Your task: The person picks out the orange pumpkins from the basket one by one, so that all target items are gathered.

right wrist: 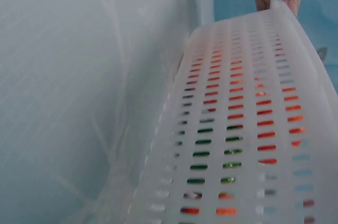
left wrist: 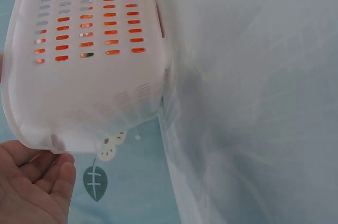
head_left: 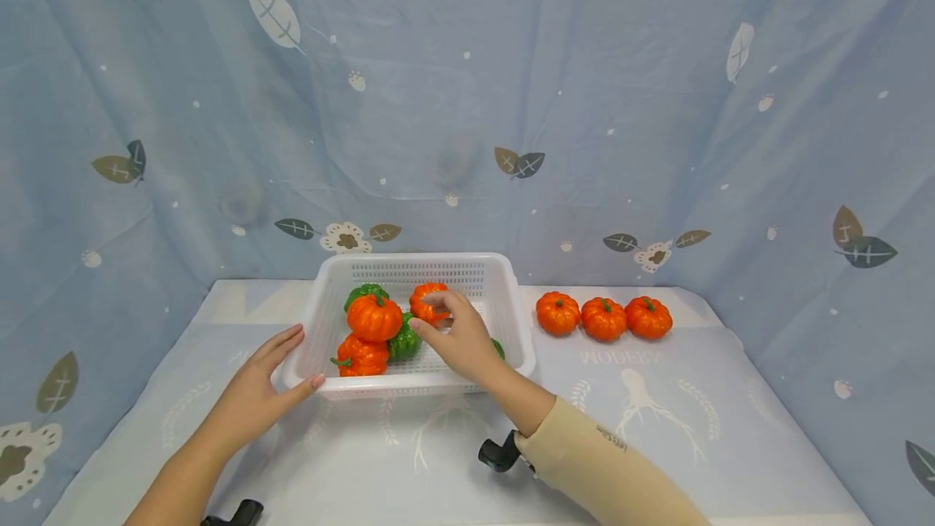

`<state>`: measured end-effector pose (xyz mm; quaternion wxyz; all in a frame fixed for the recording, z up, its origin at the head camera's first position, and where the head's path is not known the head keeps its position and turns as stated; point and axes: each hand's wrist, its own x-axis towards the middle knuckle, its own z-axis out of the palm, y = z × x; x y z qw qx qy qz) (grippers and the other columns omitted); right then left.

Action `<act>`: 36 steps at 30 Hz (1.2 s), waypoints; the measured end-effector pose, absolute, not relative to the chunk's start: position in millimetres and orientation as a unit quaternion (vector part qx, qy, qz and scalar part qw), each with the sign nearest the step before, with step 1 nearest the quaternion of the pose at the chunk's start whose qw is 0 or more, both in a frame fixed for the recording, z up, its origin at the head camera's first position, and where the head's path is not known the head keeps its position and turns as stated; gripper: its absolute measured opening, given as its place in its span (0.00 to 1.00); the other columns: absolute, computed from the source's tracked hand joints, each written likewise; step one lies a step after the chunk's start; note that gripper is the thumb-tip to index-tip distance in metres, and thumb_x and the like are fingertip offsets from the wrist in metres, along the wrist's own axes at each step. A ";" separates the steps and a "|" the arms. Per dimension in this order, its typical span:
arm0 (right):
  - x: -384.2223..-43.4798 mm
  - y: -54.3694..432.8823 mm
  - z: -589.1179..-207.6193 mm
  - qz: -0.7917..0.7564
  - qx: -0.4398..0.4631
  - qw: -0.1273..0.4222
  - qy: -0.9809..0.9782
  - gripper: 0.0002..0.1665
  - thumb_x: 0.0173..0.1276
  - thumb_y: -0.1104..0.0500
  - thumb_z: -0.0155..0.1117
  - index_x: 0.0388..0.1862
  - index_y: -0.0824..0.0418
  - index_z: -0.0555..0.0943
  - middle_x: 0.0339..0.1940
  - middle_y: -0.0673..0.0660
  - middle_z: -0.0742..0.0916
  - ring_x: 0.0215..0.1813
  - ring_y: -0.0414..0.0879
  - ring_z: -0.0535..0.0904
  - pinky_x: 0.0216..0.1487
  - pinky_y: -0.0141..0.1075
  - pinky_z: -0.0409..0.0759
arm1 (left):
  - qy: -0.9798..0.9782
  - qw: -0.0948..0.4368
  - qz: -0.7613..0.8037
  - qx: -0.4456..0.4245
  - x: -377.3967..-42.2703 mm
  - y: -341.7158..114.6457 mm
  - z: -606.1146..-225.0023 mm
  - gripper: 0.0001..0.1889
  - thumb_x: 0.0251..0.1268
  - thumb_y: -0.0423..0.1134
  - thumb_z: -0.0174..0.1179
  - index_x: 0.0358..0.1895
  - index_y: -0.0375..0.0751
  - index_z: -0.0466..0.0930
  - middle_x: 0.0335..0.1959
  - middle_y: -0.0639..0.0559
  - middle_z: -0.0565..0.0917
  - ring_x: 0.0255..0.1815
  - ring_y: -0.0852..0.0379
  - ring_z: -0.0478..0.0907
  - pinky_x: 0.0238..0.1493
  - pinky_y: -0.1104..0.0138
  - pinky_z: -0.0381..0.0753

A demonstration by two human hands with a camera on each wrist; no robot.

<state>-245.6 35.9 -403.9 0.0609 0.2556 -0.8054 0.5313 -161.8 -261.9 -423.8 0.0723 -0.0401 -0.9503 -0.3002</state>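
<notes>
A white plastic basket (head_left: 431, 382) holds several small toy pumpkins, some orange and some green. My left hand (head_left: 252, 392) touches the basket's left front corner, fingers along the left side and thumb at the front rim. Inside the basket, my right hand (head_left: 462, 339) is above the pumpkins, thumb and fingers parted. Its fingertips are nearest to an orange pumpkin (head_left: 426, 299), which they partly cover. To the left, one orange pumpkin (head_left: 374, 318) sits on another orange one (head_left: 363, 356). Green pumpkins (head_left: 404, 341) lie beside and behind them; another is mostly hidden by my right wrist.
Three orange pumpkins (head_left: 603, 319) stand in a row on the table right of the basket. A blue patterned curtain (head_left: 438, 104) hangs behind the table (head_left: 643, 428). Black wrist-camera mounts (head_left: 499, 453) show under both forearms.
</notes>
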 end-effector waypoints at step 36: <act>-274.0 -25.1 -407.8 0.428 0.185 -0.084 -0.881 0.46 0.62 0.40 0.73 0.72 0.61 0.70 0.68 0.57 0.78 0.65 0.50 0.76 0.64 0.42 0.77 | -0.949 0.079 -0.299 -0.056 -161.2 -262.4 -423.3 0.49 0.61 0.62 0.67 0.76 0.32 0.60 0.77 0.35 0.59 0.71 0.27 0.60 0.61 0.29 0.64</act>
